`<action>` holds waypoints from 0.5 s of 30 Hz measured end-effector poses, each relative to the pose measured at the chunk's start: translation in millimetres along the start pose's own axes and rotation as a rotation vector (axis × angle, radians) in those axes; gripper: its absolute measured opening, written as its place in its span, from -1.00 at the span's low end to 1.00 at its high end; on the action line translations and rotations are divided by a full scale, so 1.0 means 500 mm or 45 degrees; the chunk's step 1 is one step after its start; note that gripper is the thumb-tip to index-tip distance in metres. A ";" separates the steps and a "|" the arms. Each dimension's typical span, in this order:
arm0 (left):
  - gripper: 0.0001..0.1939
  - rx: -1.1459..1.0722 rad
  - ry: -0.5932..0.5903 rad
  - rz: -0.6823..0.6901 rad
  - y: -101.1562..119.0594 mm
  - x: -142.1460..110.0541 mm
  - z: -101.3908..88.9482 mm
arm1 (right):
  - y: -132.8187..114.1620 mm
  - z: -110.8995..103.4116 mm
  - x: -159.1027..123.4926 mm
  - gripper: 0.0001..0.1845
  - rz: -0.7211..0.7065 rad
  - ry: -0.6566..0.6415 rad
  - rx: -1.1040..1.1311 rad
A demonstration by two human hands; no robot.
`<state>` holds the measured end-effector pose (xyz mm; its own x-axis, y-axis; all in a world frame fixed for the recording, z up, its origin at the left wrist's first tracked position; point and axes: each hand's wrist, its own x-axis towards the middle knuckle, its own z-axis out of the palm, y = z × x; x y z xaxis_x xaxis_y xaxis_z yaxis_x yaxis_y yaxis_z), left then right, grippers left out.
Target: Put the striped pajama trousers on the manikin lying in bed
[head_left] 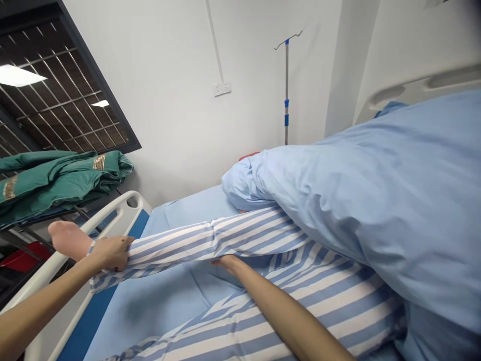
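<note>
A leg in blue-and-white striped trousers (180,243) is held raised above the bed, nearly straight, with its bare foot (67,238) out past the footboard. My left hand (109,251) is closed round the lower leg, just above the ankle. Under the knee, my right hand (227,261) supports the same leg from below; most of its fingers are hidden behind the trouser cloth. The person's other striped leg (240,326) lies on the mattress nearer to me. A light blue quilt (356,190) covers the upper part of the person.
At the left is the bed's white-and-blue footboard (128,208). Beyond it, folded green bedding (67,175) lies on a rack under a barred window (56,85), with a red basin (26,258) below. An IV pole (286,85) stands by the wall behind the bed.
</note>
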<state>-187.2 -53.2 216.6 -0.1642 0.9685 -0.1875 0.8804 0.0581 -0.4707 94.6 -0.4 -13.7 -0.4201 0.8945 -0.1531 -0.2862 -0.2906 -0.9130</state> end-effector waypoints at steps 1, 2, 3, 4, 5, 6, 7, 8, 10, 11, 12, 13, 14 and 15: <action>-0.45 -0.005 -0.008 0.002 -0.001 0.003 0.005 | 0.000 0.000 -0.003 -0.82 0.000 -0.019 0.030; -0.45 -0.011 -0.012 0.006 -0.002 0.005 0.009 | -0.003 0.000 -0.005 -0.82 -0.007 -0.036 0.058; -0.45 -0.019 -0.015 0.008 -0.003 0.008 0.012 | -0.008 0.000 -0.007 -0.83 -0.016 -0.052 0.081; -0.45 -0.030 -0.006 0.013 -0.005 0.010 0.014 | -0.013 0.000 -0.008 -0.83 -0.025 -0.064 0.099; -0.45 -0.043 0.003 0.015 -0.005 0.012 0.015 | -0.019 0.001 -0.009 -0.84 -0.039 -0.072 0.121; -0.44 -0.058 0.007 0.015 -0.006 0.012 0.015 | -0.024 0.003 -0.009 -0.83 -0.060 -0.073 0.143; -0.44 -0.075 0.007 0.006 -0.005 0.013 0.014 | -0.030 0.005 -0.008 -0.82 -0.083 -0.070 0.166; -0.43 -0.094 0.001 -0.008 -0.003 0.012 0.014 | -0.036 0.007 -0.008 -0.81 -0.113 -0.064 0.186; -0.44 -0.136 -0.006 -0.034 0.005 0.012 0.017 | -0.049 0.010 -0.007 -0.79 -0.179 -0.053 0.217; -0.45 -0.162 -0.009 -0.045 0.011 0.012 0.021 | -0.057 0.011 -0.008 -0.79 -0.209 -0.048 0.222; -0.45 -0.194 -0.011 -0.056 0.018 0.014 0.027 | -0.064 0.011 -0.009 -0.79 -0.237 -0.044 0.219; -0.45 -0.232 -0.011 -0.066 0.026 0.016 0.034 | -0.073 0.009 -0.011 -0.79 -0.272 -0.031 0.213; -0.45 -0.275 -0.007 -0.075 0.035 0.019 0.043 | -0.082 0.007 -0.013 -0.79 -0.313 0.000 0.194; -0.44 -0.324 0.002 -0.081 0.045 0.023 0.053 | -0.092 0.004 -0.016 -0.79 -0.358 0.051 0.156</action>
<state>-181.0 -47.4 181.0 -0.2222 0.9613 -0.1629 0.9520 0.1778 -0.2492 109.5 5.3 30.1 -0.2765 0.9575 0.0819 -0.4888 -0.0668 -0.8698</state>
